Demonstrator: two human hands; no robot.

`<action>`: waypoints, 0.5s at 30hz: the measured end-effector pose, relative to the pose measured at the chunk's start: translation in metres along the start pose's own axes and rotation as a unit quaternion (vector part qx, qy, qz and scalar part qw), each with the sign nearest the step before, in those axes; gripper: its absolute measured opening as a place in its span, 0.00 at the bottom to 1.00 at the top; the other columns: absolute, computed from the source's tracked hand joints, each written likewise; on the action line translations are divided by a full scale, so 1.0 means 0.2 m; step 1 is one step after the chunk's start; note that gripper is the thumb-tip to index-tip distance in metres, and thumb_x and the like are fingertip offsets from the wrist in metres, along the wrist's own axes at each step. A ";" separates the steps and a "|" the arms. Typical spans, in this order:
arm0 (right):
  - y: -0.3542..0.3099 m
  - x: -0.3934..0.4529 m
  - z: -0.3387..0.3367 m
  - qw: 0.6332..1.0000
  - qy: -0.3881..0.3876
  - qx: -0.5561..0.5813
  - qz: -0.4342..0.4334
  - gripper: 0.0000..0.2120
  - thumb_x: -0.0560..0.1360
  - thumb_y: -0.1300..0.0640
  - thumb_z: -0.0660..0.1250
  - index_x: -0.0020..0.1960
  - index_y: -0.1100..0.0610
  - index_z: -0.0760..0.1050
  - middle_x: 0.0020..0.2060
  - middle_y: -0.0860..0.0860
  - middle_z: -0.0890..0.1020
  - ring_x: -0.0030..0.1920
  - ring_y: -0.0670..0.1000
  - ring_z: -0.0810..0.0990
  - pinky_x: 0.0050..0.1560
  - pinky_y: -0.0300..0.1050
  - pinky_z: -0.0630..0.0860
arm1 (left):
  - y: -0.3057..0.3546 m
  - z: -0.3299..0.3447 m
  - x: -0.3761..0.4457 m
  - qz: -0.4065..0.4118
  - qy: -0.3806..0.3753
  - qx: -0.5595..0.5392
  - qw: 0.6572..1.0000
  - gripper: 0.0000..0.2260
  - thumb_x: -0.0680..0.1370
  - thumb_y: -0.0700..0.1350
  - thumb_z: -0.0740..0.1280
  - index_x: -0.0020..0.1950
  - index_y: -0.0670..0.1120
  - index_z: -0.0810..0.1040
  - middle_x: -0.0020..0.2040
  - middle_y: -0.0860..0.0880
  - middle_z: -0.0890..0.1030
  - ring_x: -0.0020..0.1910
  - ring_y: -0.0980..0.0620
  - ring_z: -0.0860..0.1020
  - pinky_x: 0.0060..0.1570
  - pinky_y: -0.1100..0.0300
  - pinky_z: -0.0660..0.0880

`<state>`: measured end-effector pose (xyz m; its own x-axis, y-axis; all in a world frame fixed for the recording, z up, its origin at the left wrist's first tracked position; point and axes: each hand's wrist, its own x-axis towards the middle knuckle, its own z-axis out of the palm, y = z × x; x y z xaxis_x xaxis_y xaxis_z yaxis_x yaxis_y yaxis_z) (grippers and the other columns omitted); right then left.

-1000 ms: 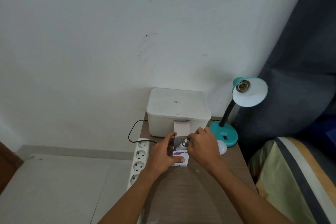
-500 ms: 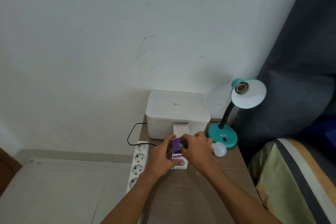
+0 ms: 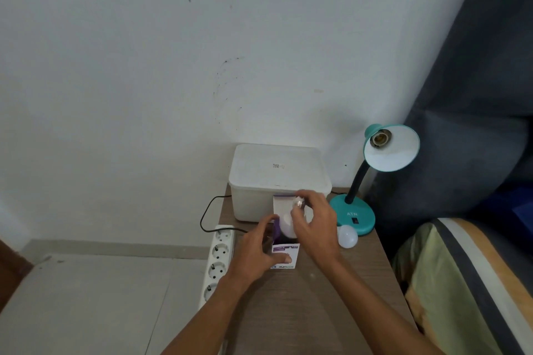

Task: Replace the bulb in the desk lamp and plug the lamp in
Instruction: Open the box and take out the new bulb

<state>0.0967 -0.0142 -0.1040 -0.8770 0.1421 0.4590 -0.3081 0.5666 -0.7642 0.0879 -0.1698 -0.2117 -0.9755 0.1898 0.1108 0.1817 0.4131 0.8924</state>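
Observation:
A teal desk lamp stands at the back right of the wooden table, its shade tilted toward me with an empty socket. My left hand grips a white and purple bulb box. My right hand pinches the metal base of a white bulb that is half out of the box's open top. Another white bulb lies loose on the table beside the lamp's base.
A white lidded plastic box sits at the back of the table against the wall. A white power strip with several sockets lies along the table's left edge, with a black cord running to it. A striped cushion is at right.
My right hand has risen and drawn the bulb up out of the box. The left hand stays on the box.

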 end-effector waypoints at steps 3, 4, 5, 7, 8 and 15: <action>-0.03 0.04 -0.02 0.994 0.041 0.081 0.053 0.10 0.77 0.59 0.60 0.54 0.50 0.76 0.49 0.47 0.77 0.48 0.45 0.78 0.47 0.38 0.75 | 0.00 0.00 0.00 0.000 -0.001 0.000 1.000 0.46 0.64 0.53 0.86 0.76 0.61 0.65 0.68 0.52 0.80 0.64 0.55 0.81 0.63 0.55 0.82; -0.02 0.05 -0.02 0.992 0.044 0.093 0.066 0.10 0.76 0.58 0.58 0.52 0.49 0.76 0.48 0.48 0.77 0.47 0.47 0.78 0.45 0.39 0.75 | 0.00 0.00 0.00 -0.001 -0.001 0.000 1.000 0.46 0.64 0.53 0.86 0.76 0.61 0.65 0.68 0.52 0.80 0.65 0.55 0.81 0.63 0.55 0.82; -0.01 0.06 -0.02 0.991 0.044 0.097 0.080 0.11 0.76 0.57 0.56 0.50 0.49 0.75 0.46 0.48 0.78 0.46 0.49 0.78 0.44 0.42 0.75 | 0.00 0.00 0.00 -0.002 -0.003 0.000 1.000 0.46 0.64 0.53 0.86 0.76 0.61 0.65 0.69 0.52 0.80 0.65 0.55 0.80 0.63 0.54 0.81; 0.04 0.05 -0.03 0.987 0.029 0.092 0.126 0.09 0.78 0.56 0.57 0.46 0.48 0.75 0.43 0.48 0.79 0.42 0.53 0.80 0.41 0.48 0.78 | 0.00 0.00 0.00 -0.001 -0.005 -0.005 1.000 0.46 0.64 0.54 0.86 0.76 0.62 0.65 0.69 0.53 0.80 0.65 0.55 0.80 0.64 0.55 0.81; 0.06 0.04 -0.04 0.985 0.015 0.082 0.152 0.07 0.79 0.56 0.60 0.45 0.49 0.75 0.41 0.48 0.80 0.40 0.53 0.81 0.39 0.48 0.79 | 0.01 -0.01 -0.01 0.000 -0.006 -0.009 1.000 0.46 0.64 0.55 0.86 0.76 0.63 0.65 0.69 0.53 0.80 0.65 0.56 0.80 0.63 0.55 0.81; 0.18 -0.03 -0.05 0.979 -0.051 0.042 0.191 0.05 0.75 0.59 0.71 0.48 0.50 0.80 0.39 0.48 0.83 0.39 0.48 0.82 0.41 0.45 0.80 | 0.05 -0.01 -0.05 0.019 -0.006 -0.037 0.999 0.38 0.72 0.71 0.72 0.78 0.60 0.65 0.72 0.50 0.78 0.65 0.57 0.80 0.62 0.59 0.82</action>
<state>0.0949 0.0136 -0.1292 -0.9651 0.2464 0.0886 0.0234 0.4180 -0.9081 0.0997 -0.1689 -0.2030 -0.9668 0.2139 0.1401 0.2079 0.3383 0.9178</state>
